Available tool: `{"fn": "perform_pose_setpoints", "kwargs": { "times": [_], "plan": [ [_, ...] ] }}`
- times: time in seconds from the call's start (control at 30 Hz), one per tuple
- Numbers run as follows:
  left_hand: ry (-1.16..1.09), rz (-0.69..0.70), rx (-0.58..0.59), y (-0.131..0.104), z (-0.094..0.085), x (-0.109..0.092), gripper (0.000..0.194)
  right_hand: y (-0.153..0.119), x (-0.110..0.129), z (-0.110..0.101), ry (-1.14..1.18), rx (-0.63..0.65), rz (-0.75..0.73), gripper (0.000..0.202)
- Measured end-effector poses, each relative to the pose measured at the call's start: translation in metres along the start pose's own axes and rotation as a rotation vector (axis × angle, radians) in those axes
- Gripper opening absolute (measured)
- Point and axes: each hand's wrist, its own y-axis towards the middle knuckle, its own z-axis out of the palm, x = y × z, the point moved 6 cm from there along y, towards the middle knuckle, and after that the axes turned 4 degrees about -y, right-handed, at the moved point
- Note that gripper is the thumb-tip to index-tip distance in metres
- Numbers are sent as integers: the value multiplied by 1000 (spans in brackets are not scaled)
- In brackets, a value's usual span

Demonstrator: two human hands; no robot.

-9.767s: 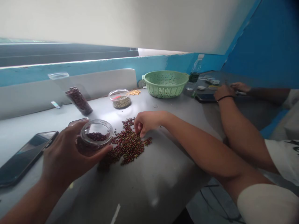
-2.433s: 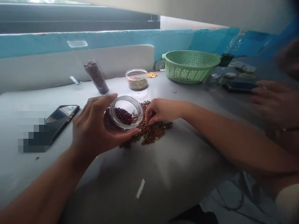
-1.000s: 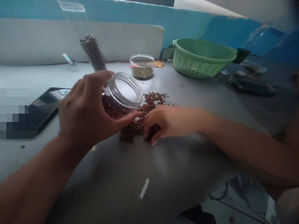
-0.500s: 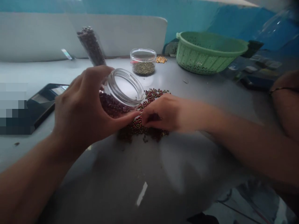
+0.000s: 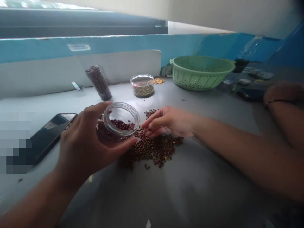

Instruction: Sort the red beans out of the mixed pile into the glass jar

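Observation:
My left hand (image 5: pixel 82 136) is wrapped round a clear wide-mouthed jar (image 5: pixel 120 128), tilted with its mouth towards the right. Dark red beans (image 5: pixel 121 124) lie inside the jar. Close to the jar's rim, on its right, is my right hand (image 5: pixel 163 122). Its fingers are loosely stretched out and slightly apart, and no held thing can be seen in them. Beneath both hands a pile of mixed red and green beans (image 5: pixel 154 148) spreads on the grey table; the hands hide part of it.
Behind stand a bag of dark beans (image 5: pixel 98 83), a clear round tub of green beans (image 5: pixel 143 90) and a green basket (image 5: pixel 201 74). Yellow kernels (image 5: pixel 159 81) lie by the tub. A phone (image 5: pixel 51 136) is at left. Another person's arm (image 5: pixel 285 107) rests at right.
The view has tilted up, showing a window ledge. My right hand's fingers have gone from a curled pinch over the pile to stretched out beside the jar's mouth. The jar is still in my left hand.

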Motion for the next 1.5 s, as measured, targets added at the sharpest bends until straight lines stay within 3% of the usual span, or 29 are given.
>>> {"fn": "perform_pose_setpoints", "kwargs": {
  "times": [0.23, 0.3, 0.4, 0.63, 0.7, 0.8, 0.9, 0.97, 1.07, 1.17, 1.3, 1.37, 1.5],
  "plan": [
    [21, -18, 20, 0, 1, 4, 84, 2, -3, 1, 92, -19, 14, 16],
    [5, -3, 44, 0, 2, 3, 82, 2, -1, -1, 37, -47, -15, 11],
    [-10, 1, 85, -1, 4, 2, 78, 3, 5, -7, -179, -125, -107, 21],
    [54, 84, 85, 2, 4, -5, 90, -2, 24, -13, -540, -283, -436, 15],
    [61, 105, 92, 2, 4, -6, 91, -13, 34, -8, -663, -384, -562, 14],
    [81, 141, 111, 2, 5, -10, 91, -40, 50, 2, -657, -546, -854, 7],
    [91, 210, 115, 1, 4, -18, 94, -60, 56, 23, -681, -426, -1115, 5],
    [75, 231, 100, 1, 2, -23, 94, -63, 54, 36, -809, -320, -1179, 5],
    [36, 150, 66, 3, 0, -21, 94, -66, 58, 33, -866, -388, -1212, 10],
    [-1, 54, 27, 5, -2, -13, 100, -66, 67, 25, -823, -349, -1127, 4],
    [24, -51, -17, 6, -2, 2, 103, -49, 49, 32, -969, 93, -644, 6],
    [40, -70, -16, 6, -2, 6, 103, -45, 36, 34, -1045, 234, -490, 8],
    [51, -41, -18, 6, -1, 3, 101, -36, 21, 33, -1180, 292, -352, 11]
  ]
}}
